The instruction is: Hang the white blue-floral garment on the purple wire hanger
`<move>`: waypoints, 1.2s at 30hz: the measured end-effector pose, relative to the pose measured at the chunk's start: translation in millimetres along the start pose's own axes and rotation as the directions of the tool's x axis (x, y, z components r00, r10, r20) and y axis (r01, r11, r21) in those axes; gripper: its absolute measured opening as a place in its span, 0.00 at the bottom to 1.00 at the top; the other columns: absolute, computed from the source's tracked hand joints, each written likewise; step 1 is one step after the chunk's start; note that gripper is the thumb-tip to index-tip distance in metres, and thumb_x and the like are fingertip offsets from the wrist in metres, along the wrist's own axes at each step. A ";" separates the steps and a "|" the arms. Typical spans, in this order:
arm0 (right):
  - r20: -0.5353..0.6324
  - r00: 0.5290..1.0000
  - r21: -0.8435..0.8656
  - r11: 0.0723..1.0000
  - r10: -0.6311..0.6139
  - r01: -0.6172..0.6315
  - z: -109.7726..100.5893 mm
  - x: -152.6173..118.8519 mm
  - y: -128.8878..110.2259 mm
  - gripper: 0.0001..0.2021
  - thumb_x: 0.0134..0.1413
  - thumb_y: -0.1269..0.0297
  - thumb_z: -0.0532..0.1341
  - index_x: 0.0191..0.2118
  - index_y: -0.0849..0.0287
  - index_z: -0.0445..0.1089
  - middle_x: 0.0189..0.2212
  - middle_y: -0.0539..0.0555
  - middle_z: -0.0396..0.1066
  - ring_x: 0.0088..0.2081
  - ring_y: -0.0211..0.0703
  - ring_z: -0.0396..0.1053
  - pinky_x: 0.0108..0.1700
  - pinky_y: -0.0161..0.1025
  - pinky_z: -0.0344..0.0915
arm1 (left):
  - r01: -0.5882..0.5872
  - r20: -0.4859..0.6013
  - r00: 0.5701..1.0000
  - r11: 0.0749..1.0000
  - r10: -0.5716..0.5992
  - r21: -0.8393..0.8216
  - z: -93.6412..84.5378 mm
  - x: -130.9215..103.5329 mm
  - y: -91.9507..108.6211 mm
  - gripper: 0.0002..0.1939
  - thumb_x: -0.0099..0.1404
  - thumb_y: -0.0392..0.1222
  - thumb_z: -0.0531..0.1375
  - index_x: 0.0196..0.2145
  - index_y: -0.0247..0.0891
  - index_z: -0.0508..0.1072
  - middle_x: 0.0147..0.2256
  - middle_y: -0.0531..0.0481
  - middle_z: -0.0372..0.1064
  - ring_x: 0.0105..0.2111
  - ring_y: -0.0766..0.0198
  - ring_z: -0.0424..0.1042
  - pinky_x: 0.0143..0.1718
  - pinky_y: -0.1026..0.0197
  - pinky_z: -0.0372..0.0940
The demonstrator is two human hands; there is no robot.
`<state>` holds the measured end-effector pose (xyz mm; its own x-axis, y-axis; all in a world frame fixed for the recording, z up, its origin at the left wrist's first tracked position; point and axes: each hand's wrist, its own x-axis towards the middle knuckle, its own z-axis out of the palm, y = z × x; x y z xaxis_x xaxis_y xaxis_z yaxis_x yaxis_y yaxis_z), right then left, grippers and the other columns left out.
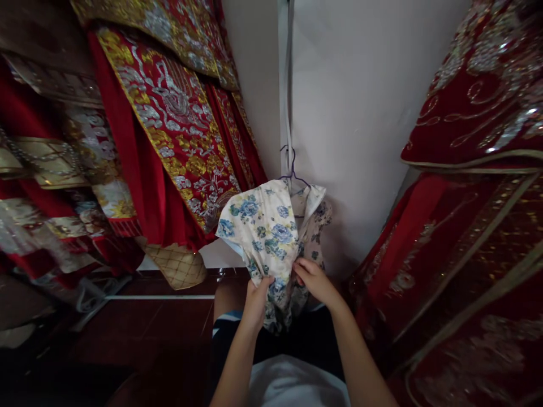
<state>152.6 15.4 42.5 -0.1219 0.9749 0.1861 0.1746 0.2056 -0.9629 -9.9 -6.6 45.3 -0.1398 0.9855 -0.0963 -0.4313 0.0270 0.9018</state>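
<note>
Head view: white short-sleeved fabric garment with blue flowers point(278, 232), already hung on thin dark-purple hanger point(293, 163) before pale wall point(352, 113), front apparently not yet fastened, cloth pinched by left-hand grip point(257, 301) and right-hand grip point(313, 278).

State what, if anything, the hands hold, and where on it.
A floral garment: left hand at its side below the sleeve, right hand by its front opening.
</note>
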 end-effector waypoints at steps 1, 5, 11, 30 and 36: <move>0.010 1.000 0.007 1.000 -0.012 0.012 -2.4 -1.4 -1.7 0.16 0.58 0.52 0.55 0.25 0.57 0.61 0.17 0.45 0.60 0.22 0.36 0.58 0.28 0.35 0.55 | 0.003 0.000 1.000 1.000 -0.003 0.004 -1.4 1.2 -1.7 0.19 0.46 0.39 0.65 0.38 0.36 0.74 0.39 0.47 0.77 0.44 0.54 0.74 0.48 0.57 0.65; -0.010 1.000 0.093 0.995 0.030 -0.028 -16.3 -8.2 -9.8 0.13 0.54 0.55 0.57 0.25 0.58 0.67 0.17 0.45 0.59 0.21 0.35 0.56 0.25 0.34 0.50 | -0.170 -0.125 0.975 0.980 0.183 0.107 -11.0 6.0 -17.1 0.23 0.52 0.41 0.63 0.47 0.37 0.69 0.46 0.45 0.72 0.49 0.55 0.71 0.51 0.57 0.63; 0.003 0.995 0.146 0.984 0.102 -0.101 -17.4 -14.2 -25.7 0.11 0.47 0.60 0.59 0.21 0.60 0.71 0.14 0.47 0.61 0.20 0.35 0.57 0.24 0.34 0.50 | -0.617 0.038 0.717 0.610 0.696 0.497 -6.0 -2.6 -38.0 0.20 0.59 0.39 0.62 0.49 0.39 0.65 0.55 0.40 0.60 0.58 0.53 0.59 0.58 0.53 0.55; -0.141 0.990 0.363 0.931 0.020 0.033 -34.1 54.7 -110.9 0.12 0.41 0.58 0.64 0.26 0.65 0.74 0.11 0.45 0.58 0.14 0.29 0.50 0.17 0.32 0.39 | -0.727 0.676 0.687 0.240 0.266 0.644 24.9 -26.3 -31.9 0.10 0.63 0.29 0.50 0.32 0.41 0.66 0.31 0.47 0.69 0.31 0.59 0.68 0.31 0.61 0.55; -0.248 0.969 0.379 0.919 -0.014 0.110 -42.5 96.7 -152.1 0.07 0.41 0.64 0.62 0.22 0.64 0.71 0.10 0.45 0.58 0.14 0.28 0.49 0.17 0.31 0.40 | -0.735 0.736 0.677 -0.033 0.000 0.677 34.4 -31.4 -22.9 0.17 0.56 0.25 0.52 0.41 0.39 0.70 0.38 0.40 0.73 0.35 0.53 0.73 0.32 0.58 0.57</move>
<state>155.7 82.0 215.3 0.1217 0.9626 0.2418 -0.2227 0.2639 -0.9385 35.0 -32.4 42.2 0.5612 0.7907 0.2445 0.7204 -0.6121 0.3262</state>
